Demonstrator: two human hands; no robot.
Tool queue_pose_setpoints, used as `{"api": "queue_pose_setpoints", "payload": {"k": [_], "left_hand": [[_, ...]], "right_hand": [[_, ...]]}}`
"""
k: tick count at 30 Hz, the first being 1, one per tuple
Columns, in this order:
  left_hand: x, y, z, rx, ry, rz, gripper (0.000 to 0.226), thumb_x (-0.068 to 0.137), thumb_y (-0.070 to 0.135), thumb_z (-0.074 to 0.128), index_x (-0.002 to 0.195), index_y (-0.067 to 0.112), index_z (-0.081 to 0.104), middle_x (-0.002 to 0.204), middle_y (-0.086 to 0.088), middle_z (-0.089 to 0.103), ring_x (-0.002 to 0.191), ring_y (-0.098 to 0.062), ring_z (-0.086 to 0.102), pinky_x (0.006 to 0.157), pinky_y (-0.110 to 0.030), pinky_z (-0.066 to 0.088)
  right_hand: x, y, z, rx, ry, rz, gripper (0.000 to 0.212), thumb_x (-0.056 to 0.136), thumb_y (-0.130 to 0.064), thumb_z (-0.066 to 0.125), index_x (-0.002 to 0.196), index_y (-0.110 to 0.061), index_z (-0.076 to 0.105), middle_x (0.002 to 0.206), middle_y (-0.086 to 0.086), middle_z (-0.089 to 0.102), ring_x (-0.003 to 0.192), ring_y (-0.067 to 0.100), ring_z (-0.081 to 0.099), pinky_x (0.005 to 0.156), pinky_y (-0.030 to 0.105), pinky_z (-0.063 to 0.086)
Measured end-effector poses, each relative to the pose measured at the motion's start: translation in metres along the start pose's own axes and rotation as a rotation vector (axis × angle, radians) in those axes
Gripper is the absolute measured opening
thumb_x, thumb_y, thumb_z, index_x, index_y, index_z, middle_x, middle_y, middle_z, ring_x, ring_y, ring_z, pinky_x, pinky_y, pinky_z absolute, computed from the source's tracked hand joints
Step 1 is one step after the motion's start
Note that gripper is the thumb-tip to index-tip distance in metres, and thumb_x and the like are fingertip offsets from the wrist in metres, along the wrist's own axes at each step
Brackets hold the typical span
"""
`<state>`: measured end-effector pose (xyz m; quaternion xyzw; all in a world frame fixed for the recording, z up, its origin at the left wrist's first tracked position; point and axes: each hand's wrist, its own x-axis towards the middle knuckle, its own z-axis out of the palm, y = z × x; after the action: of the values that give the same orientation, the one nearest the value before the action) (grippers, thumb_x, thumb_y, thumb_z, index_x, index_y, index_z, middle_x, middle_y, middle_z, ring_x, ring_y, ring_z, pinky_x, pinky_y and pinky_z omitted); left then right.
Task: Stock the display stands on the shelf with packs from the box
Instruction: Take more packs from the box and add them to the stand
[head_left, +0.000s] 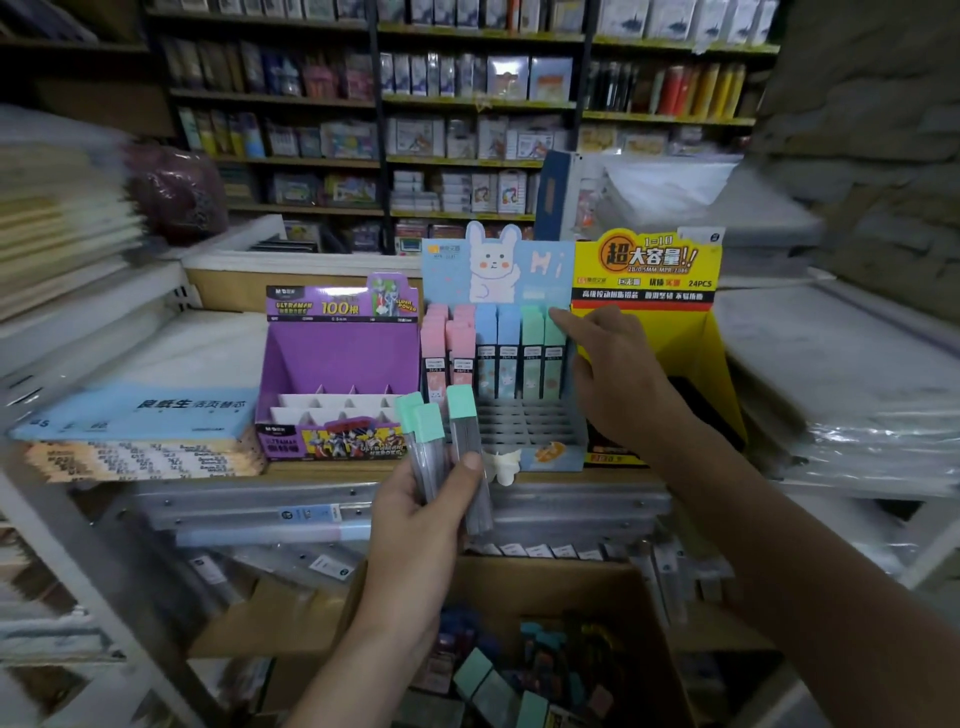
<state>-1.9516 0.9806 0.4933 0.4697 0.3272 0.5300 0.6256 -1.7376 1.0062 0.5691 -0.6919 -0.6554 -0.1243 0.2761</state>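
A: What takes up most of the view?

B: The shelf (322, 472), with three display stands side by side on it: a purple stand (340, 353) on the left, a blue stand (545, 270) with a rabbit in the middle, and a yellow stand (649, 265) on the right. Below the shelf is an open cardboard box (550, 582) with loose packs (483, 680) in it.

A: And the hands?

B: The left hand (415, 525) is curled round three green-capped packs (462, 423). It holds them upright and fanned, above the box and just in front of the blue stand's front slots. The right hand (618, 379) reaches in from the right. Its forefinger (569, 318) is stretched out, touching the top of the green pack (553, 358) at the right end of the back row. It grips nothing that shows.

A: What's in that row?

B: Upright packs (488, 343): pink, then blue, then green.
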Motion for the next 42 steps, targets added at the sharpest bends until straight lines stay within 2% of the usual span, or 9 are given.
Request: {"api": "queue_pose_setpoints", "payload": {"k": [11,13,16,20,23,27,30,37,42], "left_hand": [[0.016,-0.001,0.005,-0.007,0.003,0.005,0.010,0.090,0.029,0.072,0.098,0.032,0.078,0.095,-0.003,0.080,0.085,-0.014,0.075,0.064,-0.019,0.055],[0.018,0.000,0.006,-0.007,0.003,0.003,0.009,0.089,0.029,0.073,0.096,0.029,0.078,0.091,-0.004,0.079,0.079,-0.011,0.074,0.061,-0.018,0.053],[0.020,-0.001,0.007,-0.001,0.010,0.009,0.007,0.087,0.029,0.075,0.092,0.028,0.079,0.082,0.001,0.077,0.071,-0.005,0.071,0.056,-0.016,0.051],[0.022,-0.003,0.011,-0.001,-0.012,0.027,0.013,0.080,0.037,0.076,0.090,0.029,0.078,0.081,0.001,0.076,0.071,-0.005,0.070,0.055,-0.015,0.050],[0.022,-0.002,0.014,0.018,-0.060,0.056,0.015,0.079,0.034,0.075,0.091,0.026,0.078,0.085,-0.003,0.078,0.073,-0.007,0.072,0.056,-0.015,0.050],[0.021,-0.001,0.017,-0.014,-0.085,0.052,0.021,0.084,0.030,0.075,0.098,0.015,0.076,0.093,-0.016,0.077,0.081,-0.023,0.072,0.057,-0.021,0.050],[0.022,0.000,0.019,-0.101,-0.103,-0.023,0.029,0.092,0.036,0.067,0.103,0.009,0.074,0.094,-0.032,0.067,0.072,-0.030,0.050,0.051,-0.029,0.036],[0.028,-0.003,0.023,-0.063,-0.192,-0.031,0.034,0.093,0.038,0.066,0.098,0.005,0.074,0.083,-0.016,0.071,0.061,-0.023,0.042,0.043,-0.024,0.034],[0.031,0.000,0.029,0.023,-0.100,0.013,0.021,0.081,0.043,0.075,0.083,0.021,0.075,0.064,-0.003,0.049,0.049,-0.013,0.037,0.042,-0.023,0.033]], "right_hand": [[0.001,0.004,-0.004,-0.045,0.018,-0.009,0.063,0.094,0.002,0.055,0.153,-0.013,0.039,0.115,0.012,0.053,0.105,0.028,0.042,0.091,0.038,0.038],[-0.003,0.000,-0.010,0.101,0.093,-0.002,0.056,0.095,-0.001,0.057,0.148,-0.014,0.047,0.113,0.006,0.053,0.102,0.019,0.046,0.086,0.029,0.041],[-0.012,-0.012,-0.015,0.394,0.143,0.045,0.023,0.094,-0.008,0.065,0.115,-0.016,0.072,0.095,-0.004,0.068,0.079,0.005,0.061,0.065,0.015,0.048],[-0.026,-0.031,-0.009,0.771,-0.107,0.158,0.003,0.090,-0.023,0.074,0.092,-0.021,0.074,0.069,-0.002,0.072,0.056,0.005,0.065,0.052,0.020,0.052],[-0.032,-0.035,0.000,0.910,-0.230,0.209,0.015,0.088,-0.028,0.077,0.092,-0.015,0.072,0.062,0.005,0.070,0.049,0.011,0.061,0.049,0.022,0.048],[-0.035,-0.030,0.006,1.097,-0.288,0.244,0.017,0.091,-0.017,0.073,0.086,-0.001,0.070,0.068,0.017,0.068,0.059,0.023,0.060,0.052,0.028,0.048],[-0.034,-0.024,0.004,1.264,-0.316,0.284,0.014,0.096,-0.008,0.064,0.088,0.004,0.065,0.065,0.012,0.063,0.055,0.014,0.058,0.053,0.023,0.048],[-0.032,-0.015,0.003,1.478,-0.347,0.351,0.033,0.089,-0.011,0.062,0.113,0.012,0.064,0.087,0.025,0.063,0.067,0.025,0.060,0.059,0.029,0.052],[-0.027,-0.006,-0.002,1.516,-0.350,0.375,0.027,0.092,-0.010,0.067,0.112,0.007,0.069,0.097,0.027,0.068,0.078,0.026,0.067,0.067,0.029,0.056]]}}
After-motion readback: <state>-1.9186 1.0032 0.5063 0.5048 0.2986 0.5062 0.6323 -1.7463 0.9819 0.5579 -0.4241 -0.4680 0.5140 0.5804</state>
